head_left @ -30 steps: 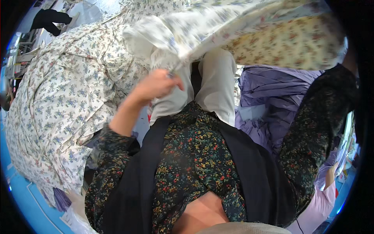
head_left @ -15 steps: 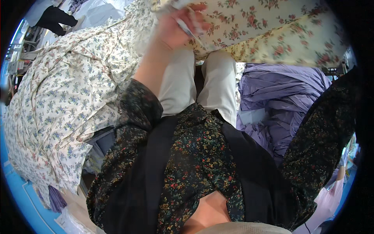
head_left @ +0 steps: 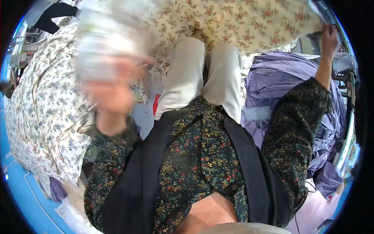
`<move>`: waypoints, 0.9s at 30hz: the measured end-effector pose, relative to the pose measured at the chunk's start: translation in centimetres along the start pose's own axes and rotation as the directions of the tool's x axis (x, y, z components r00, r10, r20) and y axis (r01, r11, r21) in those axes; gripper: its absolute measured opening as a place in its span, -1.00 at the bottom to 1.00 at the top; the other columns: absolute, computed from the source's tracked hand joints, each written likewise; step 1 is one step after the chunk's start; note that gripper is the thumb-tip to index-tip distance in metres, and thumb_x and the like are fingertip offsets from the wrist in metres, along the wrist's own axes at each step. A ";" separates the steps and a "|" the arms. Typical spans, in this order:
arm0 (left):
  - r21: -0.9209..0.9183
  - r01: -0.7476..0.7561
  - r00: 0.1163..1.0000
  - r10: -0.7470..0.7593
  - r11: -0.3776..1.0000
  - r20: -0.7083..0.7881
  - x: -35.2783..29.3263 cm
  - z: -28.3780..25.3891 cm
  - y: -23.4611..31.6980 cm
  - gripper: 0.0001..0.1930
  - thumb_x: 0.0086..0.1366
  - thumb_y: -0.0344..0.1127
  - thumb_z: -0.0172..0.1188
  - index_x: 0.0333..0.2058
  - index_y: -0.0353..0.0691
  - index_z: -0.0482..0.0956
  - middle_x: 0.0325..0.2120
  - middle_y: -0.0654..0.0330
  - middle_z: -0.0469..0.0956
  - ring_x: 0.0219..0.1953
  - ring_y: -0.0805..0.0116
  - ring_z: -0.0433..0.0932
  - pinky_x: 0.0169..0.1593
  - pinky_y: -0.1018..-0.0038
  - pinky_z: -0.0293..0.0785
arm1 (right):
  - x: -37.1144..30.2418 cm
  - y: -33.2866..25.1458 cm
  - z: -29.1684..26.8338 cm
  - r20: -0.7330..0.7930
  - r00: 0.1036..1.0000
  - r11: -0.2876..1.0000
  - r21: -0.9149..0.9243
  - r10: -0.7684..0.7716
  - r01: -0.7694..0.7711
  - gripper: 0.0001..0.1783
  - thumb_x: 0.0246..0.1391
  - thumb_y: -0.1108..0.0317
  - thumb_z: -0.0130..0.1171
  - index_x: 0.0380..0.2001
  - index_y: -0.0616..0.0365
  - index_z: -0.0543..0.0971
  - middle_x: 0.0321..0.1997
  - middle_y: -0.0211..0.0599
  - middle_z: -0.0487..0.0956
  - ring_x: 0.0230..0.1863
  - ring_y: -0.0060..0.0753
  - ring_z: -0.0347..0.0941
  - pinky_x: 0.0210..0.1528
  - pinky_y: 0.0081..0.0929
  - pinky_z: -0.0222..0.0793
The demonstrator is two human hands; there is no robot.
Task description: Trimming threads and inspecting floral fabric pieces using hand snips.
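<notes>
A cream cloth with red rose sprigs point(head_left: 249, 23) stretches across the top of the view, above my knees. Its far right corner rises to my right hand point(head_left: 330, 39), whose fingers are closed on the edge. My left hand point(head_left: 113, 84) is smeared by motion on the left, beside a heap of white cloth with small blue flowers point(head_left: 50, 105). A pale, whitish blur with a hint of green point(head_left: 107, 43) lies just beyond the left fingers. Whether that hand holds it cannot be made out.
Crumpled purple cloth point(head_left: 280, 78) is piled at my right, below the stretched cloth. A pink cloth point(head_left: 315, 210) shows at lower right. Blue floor point(head_left: 35, 202) appears at lower left. Another person's dark-clad legs point(head_left: 54, 17) are at the far upper left.
My left hand, which had a thin white object in it above my knees, has swung left and nearer. My right hand has come into view, holding the cloth's edge; the cloth has shifted away.
</notes>
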State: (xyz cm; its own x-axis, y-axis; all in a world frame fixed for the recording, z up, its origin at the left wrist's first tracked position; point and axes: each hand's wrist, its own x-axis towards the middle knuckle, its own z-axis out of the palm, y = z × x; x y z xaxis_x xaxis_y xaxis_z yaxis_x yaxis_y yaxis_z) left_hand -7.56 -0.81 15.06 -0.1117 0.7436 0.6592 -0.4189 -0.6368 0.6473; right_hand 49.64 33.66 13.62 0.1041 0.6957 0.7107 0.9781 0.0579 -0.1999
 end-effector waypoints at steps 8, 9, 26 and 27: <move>0.990 -0.106 0.734 -0.665 0.089 0.138 -11.8 6.2 -10.7 -0.71 0.31 -0.24 0.09 -0.51 -0.35 0.46 -0.60 0.00 0.54 -0.56 0.02 0.55 -0.50 0.19 0.43 | -21.7 -1.7 2.5 0.385 0.875 0.799 0.404 0.293 -0.446 -0.79 0.11 0.28 0.20 -0.28 0.21 0.60 -0.33 -0.32 0.63 -0.25 -0.45 0.51 -0.15 -0.50 0.38; 0.993 -0.092 0.728 -0.675 0.076 0.120 -12.2 6.2 -10.3 -0.71 0.31 -0.24 0.09 -0.51 -0.35 0.46 -0.60 0.00 0.54 -0.56 0.02 0.55 -0.50 0.19 0.43 | -24.0 -7.9 0.3 0.491 0.835 0.597 0.602 0.248 -0.531 -0.85 0.10 0.37 0.20 -0.32 0.22 0.60 -0.38 -0.39 0.61 -0.31 -0.56 0.48 -0.19 -0.57 0.36; -0.368 0.843 0.307 -0.913 0.392 -0.268 -14.3 4.6 -15.2 -0.76 0.27 -0.30 0.25 -0.26 -0.42 0.60 -0.35 0.15 0.62 -0.33 0.45 0.56 -0.18 0.50 0.47 | -36.0 -25.1 -10.0 0.951 0.140 0.305 0.225 -0.277 -0.925 -0.81 0.11 0.28 0.25 -0.36 0.21 0.63 -0.57 -0.58 0.52 -0.57 -0.78 0.26 -0.54 -0.70 0.11; -0.371 0.842 0.309 -0.914 0.391 -0.262 -14.4 4.6 -15.4 -0.76 0.27 -0.30 0.25 -0.26 -0.42 0.60 -0.35 0.15 0.62 -0.33 0.45 0.56 -0.18 0.50 0.47 | -35.8 -25.2 -9.9 0.930 0.260 0.414 0.351 -0.262 -0.840 -0.80 0.10 0.29 0.25 -0.35 0.24 0.63 -0.58 -0.56 0.52 -0.57 -0.76 0.28 -0.54 -0.70 0.15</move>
State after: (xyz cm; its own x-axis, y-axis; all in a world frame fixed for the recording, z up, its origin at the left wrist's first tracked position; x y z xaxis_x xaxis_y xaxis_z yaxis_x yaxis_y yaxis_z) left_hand 4.63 -2.63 -2.60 0.1122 0.8653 -0.4885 -0.5920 0.4530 0.6665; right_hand 23.07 0.16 -0.09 -0.3965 0.8311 -0.3900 0.2540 -0.3089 -0.9165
